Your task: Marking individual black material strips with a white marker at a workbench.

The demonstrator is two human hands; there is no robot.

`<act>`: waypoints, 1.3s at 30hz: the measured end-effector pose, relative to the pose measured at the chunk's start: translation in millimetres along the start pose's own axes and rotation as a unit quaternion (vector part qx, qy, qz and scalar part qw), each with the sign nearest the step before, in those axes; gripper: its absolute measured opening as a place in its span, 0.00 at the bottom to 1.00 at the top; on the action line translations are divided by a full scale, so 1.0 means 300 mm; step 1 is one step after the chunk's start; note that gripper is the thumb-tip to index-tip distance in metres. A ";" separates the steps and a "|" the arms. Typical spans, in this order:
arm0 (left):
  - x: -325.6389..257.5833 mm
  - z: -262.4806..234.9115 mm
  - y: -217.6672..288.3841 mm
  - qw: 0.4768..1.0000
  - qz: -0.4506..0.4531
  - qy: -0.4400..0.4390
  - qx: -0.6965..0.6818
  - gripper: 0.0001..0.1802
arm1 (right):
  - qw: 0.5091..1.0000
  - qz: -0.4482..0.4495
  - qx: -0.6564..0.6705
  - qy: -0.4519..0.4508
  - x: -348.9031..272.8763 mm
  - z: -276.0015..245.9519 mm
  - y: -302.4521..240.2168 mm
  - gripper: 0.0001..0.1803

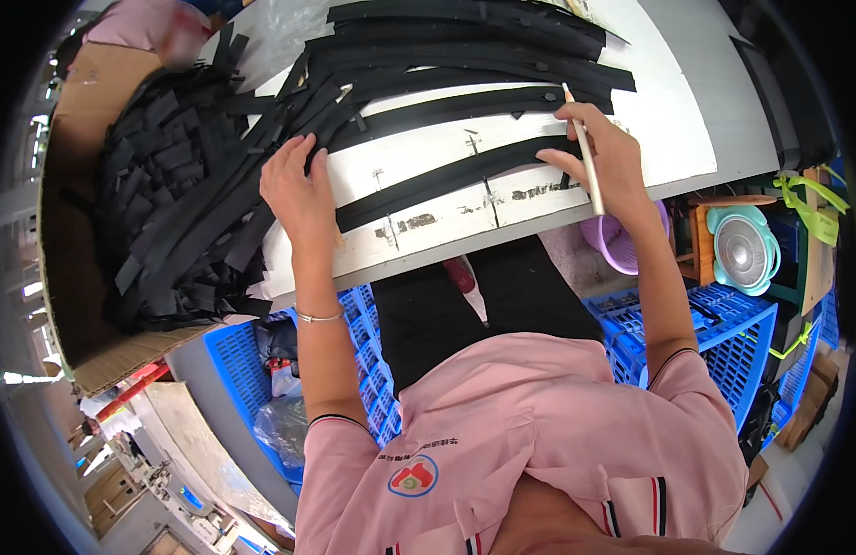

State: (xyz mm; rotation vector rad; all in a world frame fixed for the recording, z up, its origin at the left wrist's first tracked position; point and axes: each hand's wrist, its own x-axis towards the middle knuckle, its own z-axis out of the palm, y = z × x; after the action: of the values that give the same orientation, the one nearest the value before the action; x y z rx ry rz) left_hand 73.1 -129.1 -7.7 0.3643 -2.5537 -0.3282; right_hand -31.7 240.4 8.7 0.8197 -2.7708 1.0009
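Observation:
A narrow black fabric strip (428, 189) lies across the white board (669, 139) at the near edge of the table. My left hand (300, 190) rests at its left end, fingers apart, beside the strips trailing from the heap. Held in my right hand (613, 153) is a slim pale marking pencil (590, 173), its tip pointing away from me. A finger of that hand reaches down by the strip's right end. Just beyond, another black strip (446, 109) lies roughly parallel, with more strips (465, 46) layered at the far side. Dark marks show on the board near the strip.
At left stands a cardboard box (76, 268) heaped with black strips (173, 176). Under the table are blue plastic crates (743, 342), a purple basket (622, 245) and a small teal fan (745, 250). A person in pink (136, 23) is at the far left.

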 end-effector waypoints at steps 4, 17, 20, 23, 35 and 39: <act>0.042 -0.002 -0.017 1.000 -0.003 0.013 -0.007 0.09 | 0.996 -0.055 -0.066 0.036 0.073 0.037 0.027 0.30; -0.033 -0.239 0.127 0.922 -0.138 -0.148 -0.330 0.10 | 0.991 -0.024 0.053 0.117 0.168 0.054 0.088 0.21; -0.074 -0.183 0.205 0.920 -0.055 -0.255 -0.292 0.10 | 0.978 0.063 0.157 0.122 0.117 0.027 0.082 0.15; -0.084 -0.135 0.281 0.908 -0.113 -0.318 -0.247 0.09 | 0.966 0.074 0.159 0.190 0.010 0.015 0.028 0.10; -0.117 -0.059 0.319 0.969 0.039 -0.139 -0.198 0.12 | 0.985 -0.080 -0.116 0.100 -0.273 0.049 0.015 0.24; -0.217 -0.047 0.285 0.987 0.067 -0.046 -0.138 0.16 | 0.972 -0.074 -0.176 0.139 -0.279 0.029 0.114 0.23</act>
State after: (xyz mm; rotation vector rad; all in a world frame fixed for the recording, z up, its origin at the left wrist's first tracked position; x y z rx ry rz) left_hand 117.9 -30.7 -1.0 0.0739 -2.5591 -0.6503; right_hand 23.1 295.4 -38.6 0.7529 -2.4974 0.5266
